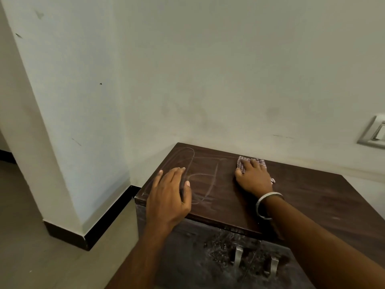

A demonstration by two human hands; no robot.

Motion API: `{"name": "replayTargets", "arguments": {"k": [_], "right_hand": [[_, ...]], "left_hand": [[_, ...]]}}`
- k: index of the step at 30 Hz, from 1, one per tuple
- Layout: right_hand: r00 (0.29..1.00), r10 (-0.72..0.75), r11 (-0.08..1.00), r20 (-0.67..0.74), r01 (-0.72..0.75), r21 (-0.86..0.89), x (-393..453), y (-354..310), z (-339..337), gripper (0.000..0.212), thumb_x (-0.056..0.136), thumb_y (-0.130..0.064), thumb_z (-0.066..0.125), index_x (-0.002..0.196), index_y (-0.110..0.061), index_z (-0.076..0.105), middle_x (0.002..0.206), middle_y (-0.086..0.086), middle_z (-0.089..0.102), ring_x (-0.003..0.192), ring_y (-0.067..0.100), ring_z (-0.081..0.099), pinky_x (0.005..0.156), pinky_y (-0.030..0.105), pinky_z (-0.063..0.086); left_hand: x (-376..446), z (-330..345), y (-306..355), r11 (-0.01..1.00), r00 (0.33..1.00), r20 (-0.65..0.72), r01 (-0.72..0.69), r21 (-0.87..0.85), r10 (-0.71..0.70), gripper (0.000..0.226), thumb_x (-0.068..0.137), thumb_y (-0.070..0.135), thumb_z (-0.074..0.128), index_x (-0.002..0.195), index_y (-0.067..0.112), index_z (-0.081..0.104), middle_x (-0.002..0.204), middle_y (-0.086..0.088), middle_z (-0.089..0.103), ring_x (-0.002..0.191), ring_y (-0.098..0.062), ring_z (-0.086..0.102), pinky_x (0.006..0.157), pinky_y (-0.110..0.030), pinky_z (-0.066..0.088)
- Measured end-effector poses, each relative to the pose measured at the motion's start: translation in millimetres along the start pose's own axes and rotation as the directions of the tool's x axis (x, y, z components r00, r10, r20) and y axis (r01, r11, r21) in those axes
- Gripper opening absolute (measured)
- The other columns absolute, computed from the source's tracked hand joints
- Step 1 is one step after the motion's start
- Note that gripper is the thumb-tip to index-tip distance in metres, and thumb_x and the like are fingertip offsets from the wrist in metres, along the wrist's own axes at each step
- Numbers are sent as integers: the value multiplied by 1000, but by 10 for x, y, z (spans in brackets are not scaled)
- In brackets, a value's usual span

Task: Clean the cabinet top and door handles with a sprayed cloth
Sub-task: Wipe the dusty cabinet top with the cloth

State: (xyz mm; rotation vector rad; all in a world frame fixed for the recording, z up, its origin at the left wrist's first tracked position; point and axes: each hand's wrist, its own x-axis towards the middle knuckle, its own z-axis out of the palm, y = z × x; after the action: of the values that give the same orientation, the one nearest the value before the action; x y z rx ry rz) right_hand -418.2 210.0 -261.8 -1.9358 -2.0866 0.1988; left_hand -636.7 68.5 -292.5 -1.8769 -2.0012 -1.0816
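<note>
A dark brown wooden cabinet top stands against the white wall, with pale wipe streaks across its left half. My right hand presses a small checked pink-and-white cloth flat on the top near the back edge. The hand covers most of the cloth. My left hand lies flat with fingers spread on the front left corner of the top, holding nothing. Below the front edge, two metal door handles stick out from the dusty cabinet doors.
A white wall runs behind the cabinet, with a switch plate at the right edge. A white pillar with a black skirting stands to the left. Beige floor lies at the lower left.
</note>
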Motion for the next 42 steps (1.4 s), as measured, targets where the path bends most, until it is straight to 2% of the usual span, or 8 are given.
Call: {"name": "replayTargets", "arguments": {"k": [6, 13, 18, 24, 29, 36, 42], "right_hand": [[996, 82, 997, 17, -82, -15, 154, -23, -18, 60, 93, -45, 34, 150, -29, 27, 161, 4, 18, 147, 35, 14, 121, 46, 12], [994, -85, 996, 63, 84, 19, 350, -671, 177, 59, 94, -45, 35, 150, -30, 29, 160, 3, 21, 146, 35, 17, 120, 45, 12], [987, -150, 988, 55, 147, 56, 409, -625, 194, 58, 92, -45, 37, 148, -31, 33, 159, 5, 25, 145, 33, 22, 120, 45, 17], [1000, 25, 1000, 9, -25, 0, 469, -28, 9, 60, 93, -44, 35, 150, -27, 30, 160, 7, 21, 146, 34, 20, 119, 45, 15], [997, 73, 997, 11, -73, -24, 516, -145, 59, 60, 92, -45, 33, 149, -25, 30, 159, 7, 23, 145, 35, 20, 120, 47, 16], [986, -165, 986, 36, 164, 29, 417, -910, 326, 57, 94, -43, 34, 149, -27, 32, 159, 7, 24, 144, 37, 20, 120, 44, 13], [971, -236, 970, 25, 234, 66, 384, -793, 318, 55, 94, -45, 37, 147, -29, 35, 157, 5, 29, 143, 34, 25, 119, 44, 19]], "left_hand": [[1, 10, 4, 1000, 1000, -4, 0, 8, 0, 56, 93, 45, 24, 134, 18, 51, 134, 3, 58, 126, -10, 50, 117, -39, 26], [-4, -7, 15, 1000, 1000, -8, 3, -2, -3, 53, 94, 42, 26, 134, 19, 51, 133, 5, 57, 127, -8, 48, 117, -38, 26], [-4, -15, 3, 1000, 1000, -15, 1, -23, -1, 53, 93, 42, 26, 133, 19, 51, 133, 5, 57, 126, -8, 49, 116, -38, 28], [-3, -11, 5, 1000, 1000, -21, 7, -25, -8, 53, 93, 42, 27, 134, 19, 52, 134, 5, 57, 127, -9, 48, 117, -38, 27], [-14, -6, 16, 1000, 1000, -27, 6, -20, -7, 52, 93, 42, 28, 134, 20, 51, 133, 5, 57, 126, -9, 49, 117, -36, 26], [-12, -14, 26, 1000, 999, -32, 1, -15, -2, 50, 93, 40, 30, 134, 20, 51, 134, 6, 56, 127, -7, 48, 117, -35, 27], [-8, -9, 8, 1000, 999, -34, 7, -17, -7, 51, 93, 41, 29, 135, 19, 51, 135, 5, 56, 127, -8, 48, 116, -37, 28]]}}
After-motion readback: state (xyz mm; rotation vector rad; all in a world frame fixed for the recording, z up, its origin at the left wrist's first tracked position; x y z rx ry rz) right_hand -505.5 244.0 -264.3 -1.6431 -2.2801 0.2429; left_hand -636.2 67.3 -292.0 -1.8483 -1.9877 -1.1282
